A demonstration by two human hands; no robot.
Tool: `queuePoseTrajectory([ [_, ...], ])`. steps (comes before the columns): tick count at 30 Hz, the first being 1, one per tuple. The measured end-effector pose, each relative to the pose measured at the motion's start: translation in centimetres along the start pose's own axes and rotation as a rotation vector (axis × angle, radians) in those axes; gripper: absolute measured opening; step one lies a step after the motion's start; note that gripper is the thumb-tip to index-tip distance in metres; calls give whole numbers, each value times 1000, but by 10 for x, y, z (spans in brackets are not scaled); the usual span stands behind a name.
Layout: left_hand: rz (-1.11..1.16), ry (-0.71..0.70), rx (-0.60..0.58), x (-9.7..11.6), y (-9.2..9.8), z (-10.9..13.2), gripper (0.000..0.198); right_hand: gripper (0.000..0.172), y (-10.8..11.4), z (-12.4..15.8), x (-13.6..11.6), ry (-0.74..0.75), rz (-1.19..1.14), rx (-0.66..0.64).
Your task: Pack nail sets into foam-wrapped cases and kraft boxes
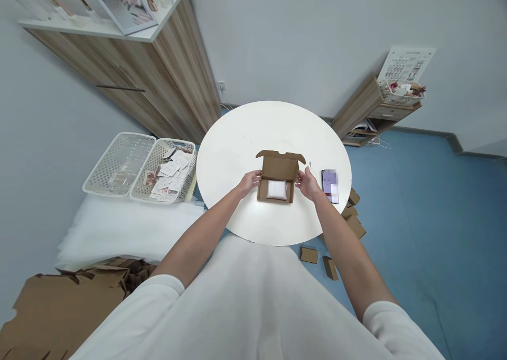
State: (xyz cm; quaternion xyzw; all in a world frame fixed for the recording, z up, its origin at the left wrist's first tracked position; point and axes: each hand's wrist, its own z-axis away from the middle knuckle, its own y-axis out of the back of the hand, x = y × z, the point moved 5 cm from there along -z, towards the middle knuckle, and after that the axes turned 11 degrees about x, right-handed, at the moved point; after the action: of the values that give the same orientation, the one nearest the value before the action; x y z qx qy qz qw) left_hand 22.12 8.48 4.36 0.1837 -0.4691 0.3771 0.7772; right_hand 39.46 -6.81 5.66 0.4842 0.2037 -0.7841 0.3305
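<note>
A small brown cardboard box (279, 168) stands open in the middle of a round white table (237, 149), its lid flap raised at the back. A white padded packet (276, 189) lies inside it. My left hand (249, 182) grips the box's left wall, fingers curled on it. My right hand (308, 183) holds the right wall, thumb and fingers on the edge. A phone (330, 186) with a lit screen lies on the table just right of my right hand.
Two white perforated baskets (119, 162) sit at the left, one holding several paper packets (171, 174). Flat cardboard (63, 302) lies at the lower left. Closed small boxes (354, 217) are scattered on the blue floor at the right. Wooden cabinets stand along the wall.
</note>
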Motion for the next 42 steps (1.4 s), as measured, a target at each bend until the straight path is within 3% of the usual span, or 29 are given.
queuePoseTrajectory([
  [8, 11, 103, 8, -7, 8, -3, 53, 84, 7, 8, 12, -68, -26, -2],
  [12, -69, 118, 23, -8, 10, -1, 61, 74, 11, 11, 21, -122, 3, -57],
  [18, -291, 73, 35, -18, 16, 9, 44, 56, 8, 30, 28, -145, 46, -119],
  [21, -412, 29, 37, -25, 16, 12, 37, 51, 7, 35, 37, -147, 170, -14],
  [25, -675, 31, 148, -34, 18, 15, 36, 53, 7, 34, 54, -127, 444, 224],
  [28, -876, 16, 181, -41, 16, 17, 39, 56, 3, 34, 65, -109, 652, 323],
  [32, -1028, -26, 203, -51, 14, 20, 42, 55, -4, 37, 76, -120, 815, 342],
  [37, -1058, -80, 210, -60, 10, 21, 36, 51, -10, 39, 81, -112, 838, 326],
  [42, -1059, -258, 298, -56, 12, 28, 38, 55, -9, 45, 76, 52, 875, 402],
])
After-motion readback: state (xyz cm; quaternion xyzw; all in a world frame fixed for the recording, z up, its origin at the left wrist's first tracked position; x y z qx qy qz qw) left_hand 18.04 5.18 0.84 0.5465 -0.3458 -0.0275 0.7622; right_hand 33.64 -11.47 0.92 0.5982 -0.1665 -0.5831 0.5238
